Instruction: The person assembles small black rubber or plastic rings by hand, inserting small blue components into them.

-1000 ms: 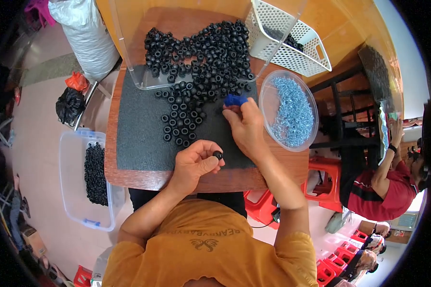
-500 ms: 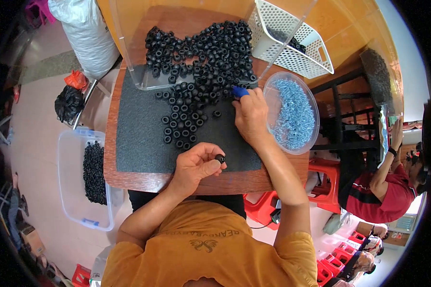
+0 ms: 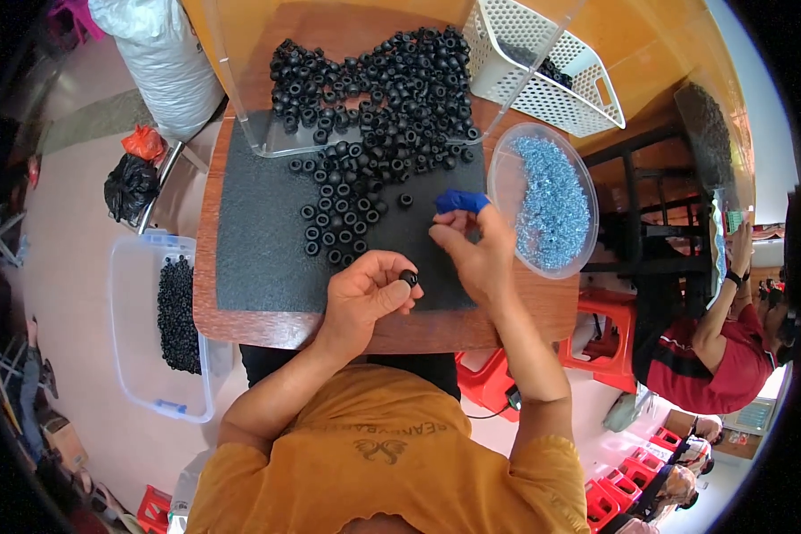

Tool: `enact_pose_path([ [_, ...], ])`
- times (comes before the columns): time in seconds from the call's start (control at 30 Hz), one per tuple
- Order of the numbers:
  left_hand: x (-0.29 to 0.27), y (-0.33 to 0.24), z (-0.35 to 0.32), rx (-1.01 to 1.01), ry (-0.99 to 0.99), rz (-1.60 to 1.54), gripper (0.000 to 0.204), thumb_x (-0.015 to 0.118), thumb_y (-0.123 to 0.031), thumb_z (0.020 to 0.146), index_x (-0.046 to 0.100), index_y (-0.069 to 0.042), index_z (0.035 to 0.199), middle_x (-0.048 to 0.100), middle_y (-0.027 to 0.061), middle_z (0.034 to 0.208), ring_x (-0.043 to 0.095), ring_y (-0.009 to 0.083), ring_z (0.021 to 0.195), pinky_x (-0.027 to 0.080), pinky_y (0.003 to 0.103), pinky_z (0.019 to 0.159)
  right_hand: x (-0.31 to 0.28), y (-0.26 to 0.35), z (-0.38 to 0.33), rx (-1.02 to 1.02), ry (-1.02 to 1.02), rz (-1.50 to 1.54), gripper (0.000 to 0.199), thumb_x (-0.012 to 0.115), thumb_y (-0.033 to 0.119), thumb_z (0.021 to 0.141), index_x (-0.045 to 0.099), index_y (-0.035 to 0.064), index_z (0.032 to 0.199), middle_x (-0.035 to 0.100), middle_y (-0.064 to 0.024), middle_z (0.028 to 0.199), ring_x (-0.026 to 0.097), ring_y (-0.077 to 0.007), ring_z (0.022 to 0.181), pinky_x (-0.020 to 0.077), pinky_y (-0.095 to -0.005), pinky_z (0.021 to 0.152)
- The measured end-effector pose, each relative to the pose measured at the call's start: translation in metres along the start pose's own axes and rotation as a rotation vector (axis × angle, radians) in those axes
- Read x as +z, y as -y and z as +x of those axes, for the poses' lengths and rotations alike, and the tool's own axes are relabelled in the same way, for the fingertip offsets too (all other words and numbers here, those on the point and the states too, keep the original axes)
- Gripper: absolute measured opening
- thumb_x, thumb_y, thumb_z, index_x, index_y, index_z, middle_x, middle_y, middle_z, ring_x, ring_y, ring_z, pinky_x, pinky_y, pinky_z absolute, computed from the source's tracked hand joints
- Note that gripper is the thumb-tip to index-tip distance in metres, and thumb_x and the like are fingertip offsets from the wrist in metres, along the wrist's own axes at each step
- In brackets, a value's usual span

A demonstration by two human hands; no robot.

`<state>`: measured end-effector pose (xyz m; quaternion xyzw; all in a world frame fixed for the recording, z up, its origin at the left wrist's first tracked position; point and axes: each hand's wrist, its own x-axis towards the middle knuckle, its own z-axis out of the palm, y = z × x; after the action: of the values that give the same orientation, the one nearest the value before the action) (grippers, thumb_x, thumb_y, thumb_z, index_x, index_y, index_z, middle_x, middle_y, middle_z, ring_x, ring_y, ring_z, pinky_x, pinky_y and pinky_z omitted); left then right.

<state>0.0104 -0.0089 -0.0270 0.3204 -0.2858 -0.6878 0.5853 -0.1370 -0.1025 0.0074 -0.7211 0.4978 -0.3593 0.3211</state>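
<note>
Tabletop [image 3: 267,325] of wood carries a dark mat [image 3: 258,240] strewn with black rubber rings [image 3: 365,107], a clear bowl [image 3: 507,182] of blue bits beside it. Left hand [image 3: 365,298] has its grip closed on one black ring [image 3: 408,279] at the fingertips. Right hand [image 3: 472,254], just beside, pinches a blue piece [image 3: 460,201].

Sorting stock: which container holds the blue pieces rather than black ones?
The round clear bowl beside the right hand; the floor tub holds black rings.
</note>
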Motion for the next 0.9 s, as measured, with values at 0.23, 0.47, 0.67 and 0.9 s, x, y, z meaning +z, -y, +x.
enact_pose_path([
  [0.23,0.022,-0.006,0.010,0.029,-0.232,-0.080,0.017,0.054,-0.009,0.089,0.052,0.001,0.102,0.061,0.0077,0.088,0.057,0.0121,0.073,0.048,0.025,0.066,0.011,0.017,-0.042,0.084,-0.005,0.489,0.026,0.068,-0.003,0.071,0.058,0.0004,0.095,0.060,-0.0040,0.084,0.053,-0.0084,0.071,0.0451,-0.0225,0.064],
  [0.47,0.025,-0.002,0.010,0.083,-0.237,-0.122,0.018,0.056,-0.009,0.089,0.052,0.001,0.103,0.061,0.0069,0.090,0.053,0.0098,0.069,0.046,0.023,0.063,0.014,0.027,-0.048,-0.001,-0.067,0.388,0.023,0.066,-0.005,0.072,0.058,0.0003,0.094,0.054,-0.0037,0.082,0.054,-0.0098,0.069,0.0452,-0.0231,0.062],
  [0.67,0.025,-0.002,0.009,0.130,-0.215,-0.074,0.019,0.057,-0.009,0.088,0.052,0.001,0.104,0.062,0.0061,0.088,0.053,0.0088,0.069,0.045,0.022,0.063,0.001,0.032,-0.048,-0.119,0.023,0.220,0.026,0.069,-0.002,0.070,0.059,0.0021,0.094,0.057,-0.0061,0.082,0.056,-0.0147,0.069,0.0464,-0.0266,0.063],
  [0.9,0.026,-0.004,0.007,0.081,-0.223,-0.119,0.019,0.057,-0.011,0.089,0.052,0.000,0.104,0.062,0.0050,0.088,0.052,0.0082,0.070,0.044,0.021,0.065,0.004,0.032,-0.047,-0.350,-0.049,-0.008,0.030,0.070,-0.002,0.069,0.058,0.0018,0.095,0.058,-0.0080,0.082,0.055,-0.0173,0.068,0.0457,-0.0265,0.057],
])
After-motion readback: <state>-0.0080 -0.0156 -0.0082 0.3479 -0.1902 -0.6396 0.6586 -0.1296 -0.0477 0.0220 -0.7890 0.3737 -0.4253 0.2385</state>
